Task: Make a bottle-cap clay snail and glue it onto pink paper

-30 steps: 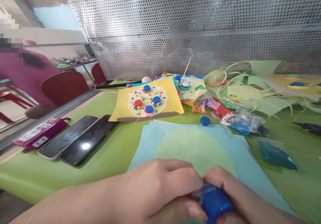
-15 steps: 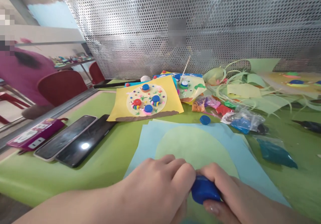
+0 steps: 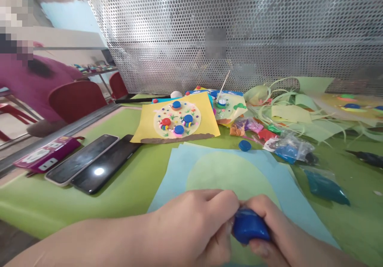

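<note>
A shiny dark blue packet of modelling clay (image 3: 250, 228) is squeezed between my two hands. My left hand (image 3: 197, 223) is closed in a fist, gripping the packet's left end; its fingertips are mostly hidden. On the other side, my right hand (image 3: 272, 227) pinches the packet with index finger above and thumb below. Both hands are over a pale green paper circle (image 3: 230, 173) lying on light blue sheets (image 3: 167, 179). Just beyond the sheets is a blue bottle cap (image 3: 244, 145).
A yellow craft picture (image 3: 140, 127) with caps stands behind. Two phones (image 3: 101, 171) and a purple box (image 3: 49, 155) lie left. Clay packets (image 3: 326, 187), paper strips (image 3: 287, 111) and a dark pointed tool (image 3: 365, 158) lie right. A person in pink (image 3: 38, 75) is at far left.
Both hands have shifted slightly right with the blue packet, and its clear film shows more at the top. The view has tilted a little; the objects on the table stay put.
</note>
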`<control>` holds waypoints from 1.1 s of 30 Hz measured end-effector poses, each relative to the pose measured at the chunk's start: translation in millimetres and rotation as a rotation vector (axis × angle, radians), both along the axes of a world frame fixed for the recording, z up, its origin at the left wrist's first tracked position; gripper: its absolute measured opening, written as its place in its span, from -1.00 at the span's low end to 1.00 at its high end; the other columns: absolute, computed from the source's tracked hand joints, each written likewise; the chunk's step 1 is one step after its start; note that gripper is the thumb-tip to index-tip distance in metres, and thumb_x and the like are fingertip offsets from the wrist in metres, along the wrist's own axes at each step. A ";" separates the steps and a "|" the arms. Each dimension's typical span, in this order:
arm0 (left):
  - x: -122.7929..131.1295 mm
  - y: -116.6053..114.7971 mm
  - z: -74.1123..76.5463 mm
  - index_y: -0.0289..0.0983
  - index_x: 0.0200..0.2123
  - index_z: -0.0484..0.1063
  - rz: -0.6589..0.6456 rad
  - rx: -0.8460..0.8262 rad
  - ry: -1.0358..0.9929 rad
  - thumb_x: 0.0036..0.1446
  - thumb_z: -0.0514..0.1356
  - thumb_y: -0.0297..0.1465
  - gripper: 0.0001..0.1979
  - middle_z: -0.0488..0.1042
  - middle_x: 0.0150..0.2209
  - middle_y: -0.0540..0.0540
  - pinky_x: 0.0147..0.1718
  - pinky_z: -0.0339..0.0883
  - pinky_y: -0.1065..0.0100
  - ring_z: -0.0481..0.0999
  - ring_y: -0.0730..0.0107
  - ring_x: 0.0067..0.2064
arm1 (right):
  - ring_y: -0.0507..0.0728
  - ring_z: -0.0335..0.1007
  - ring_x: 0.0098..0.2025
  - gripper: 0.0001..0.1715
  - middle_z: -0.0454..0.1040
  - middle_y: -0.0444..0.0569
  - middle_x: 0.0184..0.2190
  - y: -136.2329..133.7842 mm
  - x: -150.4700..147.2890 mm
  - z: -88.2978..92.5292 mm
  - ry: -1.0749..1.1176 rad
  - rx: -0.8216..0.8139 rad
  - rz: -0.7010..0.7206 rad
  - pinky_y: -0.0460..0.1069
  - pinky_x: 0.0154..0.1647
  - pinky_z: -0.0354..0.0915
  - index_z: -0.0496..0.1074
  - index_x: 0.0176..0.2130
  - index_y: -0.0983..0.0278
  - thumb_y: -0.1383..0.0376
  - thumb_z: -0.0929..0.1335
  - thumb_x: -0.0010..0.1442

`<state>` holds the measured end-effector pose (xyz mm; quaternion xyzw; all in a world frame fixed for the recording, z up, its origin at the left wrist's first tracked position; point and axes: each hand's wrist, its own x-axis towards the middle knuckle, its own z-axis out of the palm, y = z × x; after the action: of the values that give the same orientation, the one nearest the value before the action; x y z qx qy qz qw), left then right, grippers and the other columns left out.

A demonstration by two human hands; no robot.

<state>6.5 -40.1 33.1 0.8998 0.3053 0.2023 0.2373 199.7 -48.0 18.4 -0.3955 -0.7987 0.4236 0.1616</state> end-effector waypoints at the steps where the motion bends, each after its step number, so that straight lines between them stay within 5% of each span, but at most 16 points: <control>1: -0.6 1.1 -1.3 -0.20 -0.47 -0.15 -0.007 0.018 -0.004 -0.04 -0.15 -0.58 -0.82 0.07 -0.57 0.10 -0.70 -0.02 0.53 0.00 0.56 -0.63 | 0.10 0.36 -0.44 -0.71 0.43 -0.05 -0.42 1.6 0.1 0.4 -0.016 0.006 0.020 -0.05 -0.45 0.28 0.24 -0.28 0.23 0.09 0.13 0.23; 7: -8.6 12.1 -6.9 -0.21 -0.50 0.04 -0.028 0.638 0.046 0.11 -0.11 -0.56 -0.82 0.21 -0.59 0.02 -0.69 -0.03 0.42 0.13 0.41 -0.56 | 0.07 0.28 -0.49 -0.64 0.36 -0.06 -0.46 7.2 1.2 -0.6 0.039 0.024 0.109 -0.04 -0.48 0.29 0.21 -0.29 0.24 0.03 0.09 0.26; 10: -9.6 13.6 -7.7 -0.23 -0.41 0.11 0.024 0.498 -0.034 0.27 -0.15 -0.33 -0.79 0.30 -0.50 -0.02 -0.63 0.14 0.44 0.26 0.41 -0.50 | 0.04 0.28 -0.44 -0.71 0.33 -0.12 -0.43 7.1 1.0 -7.0 0.257 0.050 0.042 -0.10 -0.42 0.31 0.22 -0.23 0.16 0.07 0.09 0.30; 14: -6.1 11.0 -10.3 -0.28 -0.24 0.16 0.068 0.270 -0.120 0.15 -0.06 0.02 -0.55 0.38 -0.37 -0.09 -0.48 0.32 0.42 0.38 0.38 -0.40 | 0.08 0.26 -0.02 -0.84 0.29 -0.09 -0.15 10.7 -3.6 -15.9 0.468 0.185 -0.058 -0.06 -0.06 0.28 0.28 -0.19 0.04 0.10 0.18 0.27; 20: -8.5 10.6 -5.7 -0.36 -0.20 0.27 0.112 0.219 -0.027 0.30 -0.16 -0.22 -0.64 0.44 -0.35 -0.14 -0.43 0.37 0.45 0.43 0.42 -0.39 | 0.09 0.30 -0.09 -0.71 0.27 -0.03 -0.08 15.4 -1.2 -16.9 0.331 0.305 -0.071 -0.04 -0.12 0.32 0.24 -0.06 0.06 0.11 0.09 0.31; 24: -10.2 11.6 -8.8 -0.42 -0.22 0.34 0.137 0.355 0.033 0.31 -0.15 -0.31 -0.64 0.43 -0.40 -0.15 -0.45 0.37 0.46 0.43 0.39 -0.39 | 0.18 0.27 -0.05 -0.61 0.27 0.11 -0.03 18.4 3.8 -13.6 0.097 0.694 -0.102 0.03 -0.13 0.31 0.14 0.01 0.23 0.09 0.13 0.27; 27: -8.4 11.0 -13.0 -0.39 -0.33 0.36 0.108 0.395 0.086 0.29 -0.08 -0.36 -0.70 0.39 -0.48 -0.08 -0.49 0.34 0.46 0.39 0.40 -0.44 | 0.17 0.37 -0.23 -0.70 0.42 0.06 -0.25 18.9 0.9 -11.8 -0.138 0.897 0.028 0.03 -0.29 0.31 0.18 -0.07 0.32 0.20 0.13 0.28; 33: -7.9 13.4 -11.6 -0.38 -0.39 0.37 0.018 0.362 0.271 0.16 0.10 -0.53 -0.91 0.38 -0.44 -0.07 -0.46 0.35 0.43 0.35 0.39 -0.41 | 0.07 0.24 -0.51 -0.77 0.34 -0.15 -0.52 20.5 -2.0 -13.7 -0.242 0.858 0.152 -0.04 -0.51 0.14 0.21 -0.36 0.24 0.34 0.09 0.31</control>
<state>-1.5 -26.7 21.5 0.9439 0.3010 0.1330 0.0268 197.6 -27.5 4.7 -0.2797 -0.9420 0.0155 0.1846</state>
